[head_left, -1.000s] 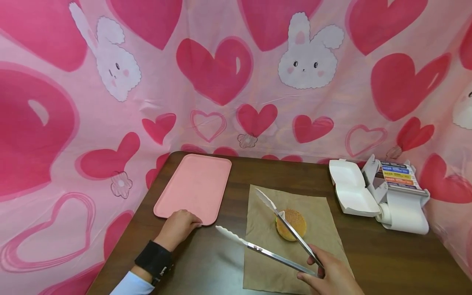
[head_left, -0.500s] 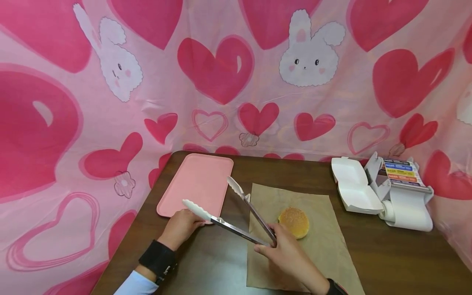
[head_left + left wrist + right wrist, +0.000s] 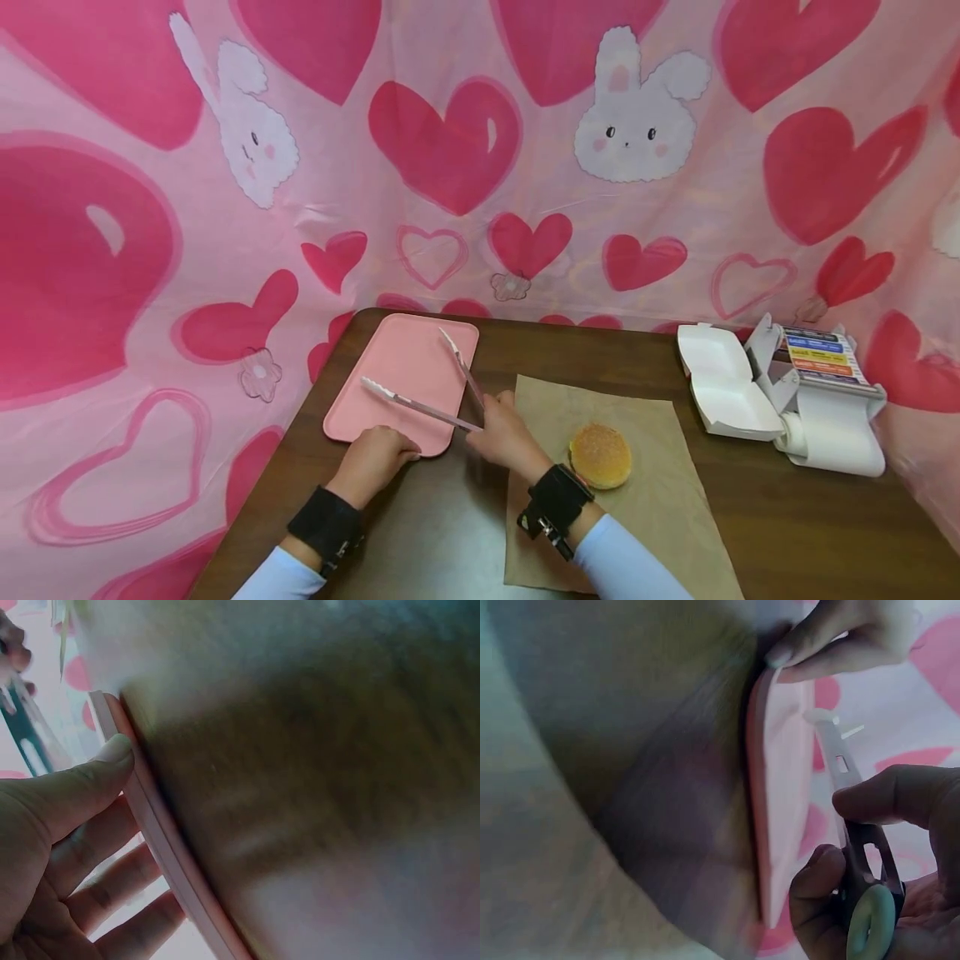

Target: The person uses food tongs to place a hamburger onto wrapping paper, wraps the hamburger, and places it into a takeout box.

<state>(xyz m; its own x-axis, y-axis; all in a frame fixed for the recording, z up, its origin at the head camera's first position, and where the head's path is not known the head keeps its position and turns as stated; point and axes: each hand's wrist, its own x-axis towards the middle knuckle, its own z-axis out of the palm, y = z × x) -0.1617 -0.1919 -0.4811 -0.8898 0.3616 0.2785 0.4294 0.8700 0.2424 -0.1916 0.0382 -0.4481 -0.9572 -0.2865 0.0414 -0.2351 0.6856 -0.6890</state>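
At the near edge of a pink tray (image 3: 397,350), my left hand (image 3: 372,463) pinches the rim. In the left wrist view its thumb (image 3: 115,750) lies on the outer edge and the fingers reach over the tray side. My right hand (image 3: 506,435) grips metal tongs (image 3: 429,410) with pale scalloped tips, their two arms spread apart over the tray. Nothing shows between the tips. The tongs' handle end (image 3: 870,919) sits in the palm in the right wrist view. A round burger bun (image 3: 600,456) rests on brown paper (image 3: 637,533), just right of my right wrist.
An opened white takeaway box (image 3: 723,379) stands at the right of the dark wooden table (image 3: 810,533). Beside it is a white dispenser with a paper roll (image 3: 836,433) and a colourful striped top. A pink curtain (image 3: 540,50) with hearts and rabbits hangs behind.
My right hand has carried the tongs leftward from above the bun and paper to over the tray, their arms still apart. The left hand keeps its place at the tray's edge.
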